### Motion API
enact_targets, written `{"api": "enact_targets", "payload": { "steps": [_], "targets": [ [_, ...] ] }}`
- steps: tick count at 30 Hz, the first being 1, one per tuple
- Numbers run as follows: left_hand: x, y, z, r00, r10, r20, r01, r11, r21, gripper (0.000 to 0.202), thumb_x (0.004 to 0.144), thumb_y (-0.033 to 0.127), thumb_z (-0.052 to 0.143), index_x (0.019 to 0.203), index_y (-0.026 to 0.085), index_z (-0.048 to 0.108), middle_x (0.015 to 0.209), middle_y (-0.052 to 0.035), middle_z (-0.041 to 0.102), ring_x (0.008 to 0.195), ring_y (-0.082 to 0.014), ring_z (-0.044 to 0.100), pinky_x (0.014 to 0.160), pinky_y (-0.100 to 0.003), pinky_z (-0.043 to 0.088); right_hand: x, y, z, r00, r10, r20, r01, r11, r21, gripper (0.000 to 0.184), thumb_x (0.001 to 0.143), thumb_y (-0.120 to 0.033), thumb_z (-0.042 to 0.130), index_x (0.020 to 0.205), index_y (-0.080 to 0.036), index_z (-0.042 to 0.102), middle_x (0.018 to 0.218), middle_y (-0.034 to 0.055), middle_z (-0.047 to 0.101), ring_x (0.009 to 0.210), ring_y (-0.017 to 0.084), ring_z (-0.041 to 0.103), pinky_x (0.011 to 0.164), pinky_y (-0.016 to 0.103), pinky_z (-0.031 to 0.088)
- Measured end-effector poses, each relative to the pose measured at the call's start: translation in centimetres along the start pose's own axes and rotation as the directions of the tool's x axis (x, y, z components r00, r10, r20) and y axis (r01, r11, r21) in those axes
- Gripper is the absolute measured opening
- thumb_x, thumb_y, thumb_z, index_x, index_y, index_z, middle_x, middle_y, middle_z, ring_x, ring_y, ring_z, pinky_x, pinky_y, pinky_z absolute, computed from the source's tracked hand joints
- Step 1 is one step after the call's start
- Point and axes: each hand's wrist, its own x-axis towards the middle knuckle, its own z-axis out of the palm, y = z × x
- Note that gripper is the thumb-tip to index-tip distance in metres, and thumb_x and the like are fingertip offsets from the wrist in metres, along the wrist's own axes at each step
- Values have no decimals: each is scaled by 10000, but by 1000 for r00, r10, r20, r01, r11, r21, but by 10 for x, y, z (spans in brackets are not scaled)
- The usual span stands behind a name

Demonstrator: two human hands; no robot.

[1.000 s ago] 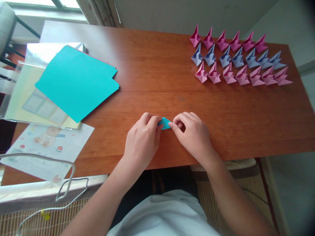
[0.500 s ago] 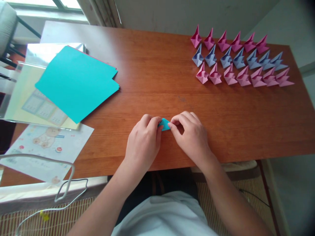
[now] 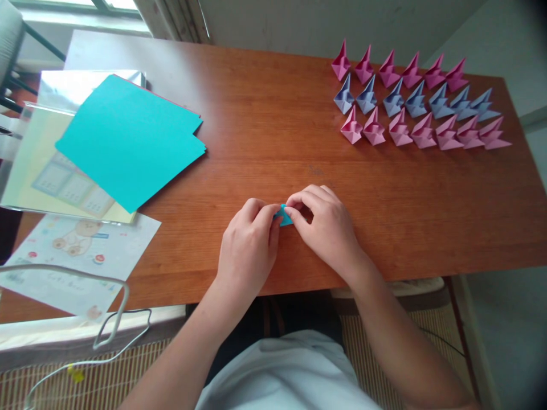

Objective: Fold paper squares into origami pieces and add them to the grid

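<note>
A small folded piece of turquoise paper [image 3: 285,218] is held just over the table near its front edge. My left hand [image 3: 249,242] pinches its left end between thumb and fingers. From the right, my right hand [image 3: 325,225] grips the upper right part with thumb and forefinger, its other fingers curled. The fingers cover much of the paper, so its full folded shape is hidden.
Rows of folded paper figures stand at the back right: dark pink [image 3: 388,69], blue [image 3: 393,99] and light pink [image 3: 400,127]. Turquoise sheets [image 3: 132,142] lie at the left on a plastic sleeve, above a bear-printed sheet [image 3: 81,256]. A pale bent tube [image 3: 64,270] crosses the front left.
My right hand has moved slightly left and away from me, its fingertips now further over the paper, so less of it shows. My left hand stays nearly in place.
</note>
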Motion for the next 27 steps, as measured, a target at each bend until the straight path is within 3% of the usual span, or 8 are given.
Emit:
{"api": "enact_targets", "payload": {
  "steps": [14, 27],
  "targets": [
    [-3, -3, 0, 1000, 29, -12, -30, 998, -51, 194, 993, 208, 558, 1025, 178, 747, 937, -43, 666, 769, -162, 617, 648, -267, 438, 15, 6, -10, 988, -83, 132, 76, 996, 53, 124, 916, -156, 683, 811, -211, 650, 839, 10, 672, 842, 193, 577, 765, 333, 424],
    [-3, -1, 1, 999, 42, 0, -42, 998, -38, 185, 1004, 211, 532, 1026, 178, 713, 946, -54, 666, 790, -168, 609, 676, -278, 456, 10, 7, -5, 991, -86, 101, 82, 996, 42, 141, 970, -217, 634, 832, -225, 657, 880, 20, 698, 888, 200, 597, 786, 336, 432]
  ]
}}
